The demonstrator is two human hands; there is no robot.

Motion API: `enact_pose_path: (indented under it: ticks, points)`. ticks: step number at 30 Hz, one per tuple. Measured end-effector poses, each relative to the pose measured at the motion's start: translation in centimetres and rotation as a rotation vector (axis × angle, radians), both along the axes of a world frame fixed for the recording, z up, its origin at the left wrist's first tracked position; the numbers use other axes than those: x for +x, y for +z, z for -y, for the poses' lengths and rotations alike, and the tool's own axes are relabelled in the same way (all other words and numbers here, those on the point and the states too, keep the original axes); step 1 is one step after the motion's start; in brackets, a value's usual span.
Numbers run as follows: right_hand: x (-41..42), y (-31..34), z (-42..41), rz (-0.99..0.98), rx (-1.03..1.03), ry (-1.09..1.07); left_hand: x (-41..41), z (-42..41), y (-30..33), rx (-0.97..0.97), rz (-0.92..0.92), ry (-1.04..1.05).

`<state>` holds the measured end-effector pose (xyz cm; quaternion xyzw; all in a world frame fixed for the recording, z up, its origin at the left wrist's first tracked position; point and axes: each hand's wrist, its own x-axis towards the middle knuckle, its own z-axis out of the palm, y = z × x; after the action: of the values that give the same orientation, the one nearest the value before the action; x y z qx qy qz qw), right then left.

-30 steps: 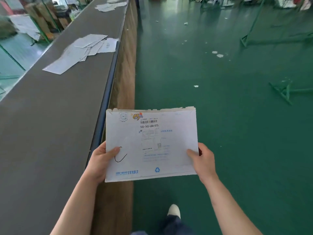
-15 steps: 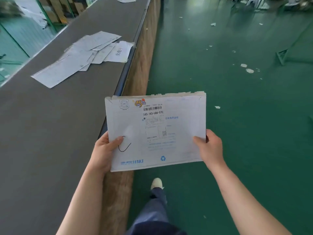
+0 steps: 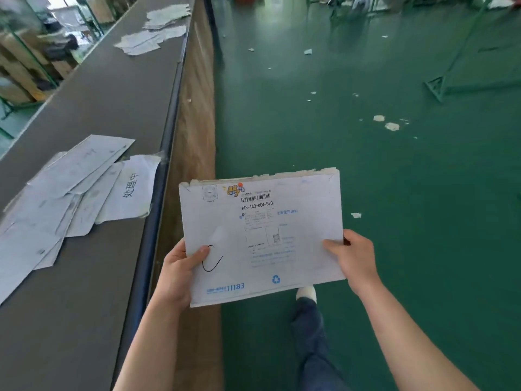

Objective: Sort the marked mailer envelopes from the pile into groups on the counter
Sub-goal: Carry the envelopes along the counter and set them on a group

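I hold a white mailer envelope (image 3: 298,227) flat in front of me, over the floor just right of the counter's edge. It carries a barcode, the number 143-143-U04-570 and a hand-drawn black mark near its lower left. My left hand (image 3: 176,275) grips its left edge with the thumb on top beside the mark. My right hand (image 3: 353,259) grips its right edge, thumb on top. A group of white envelopes (image 3: 64,193) lies fanned on the grey counter (image 3: 93,108) to my left. A second group (image 3: 156,29) lies farther along the counter.
The counter runs away from me on the left, with a wooden side panel (image 3: 194,128) facing the green floor (image 3: 394,193). Paper scraps (image 3: 390,125) dot the floor. A green metal frame (image 3: 439,86) stands at the right. My leg and white shoe (image 3: 306,293) show below the envelope.
I have walked forward along the counter: the near group of envelopes has come closer at my left and a farther group has come into view. Both hands keep the same hold.
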<state>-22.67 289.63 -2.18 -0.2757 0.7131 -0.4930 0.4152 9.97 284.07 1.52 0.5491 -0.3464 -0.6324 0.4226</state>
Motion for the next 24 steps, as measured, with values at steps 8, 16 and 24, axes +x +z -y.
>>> enact_pose_path:
  ticks: [8,16,24]
  points:
    - [-8.9,0.8,24.9,0.071,0.019,0.032,-10.8,23.8,2.5,-0.054,0.18,0.024]
    - [-10.8,3.5,45.8,0.06,-0.04,0.259,-10.8,39.5,3.4,-0.058,0.192,0.302]
    - [-9.0,3.6,71.5,-0.024,-0.044,0.416,-9.7,61.4,0.4,-0.02,0.082,0.446]
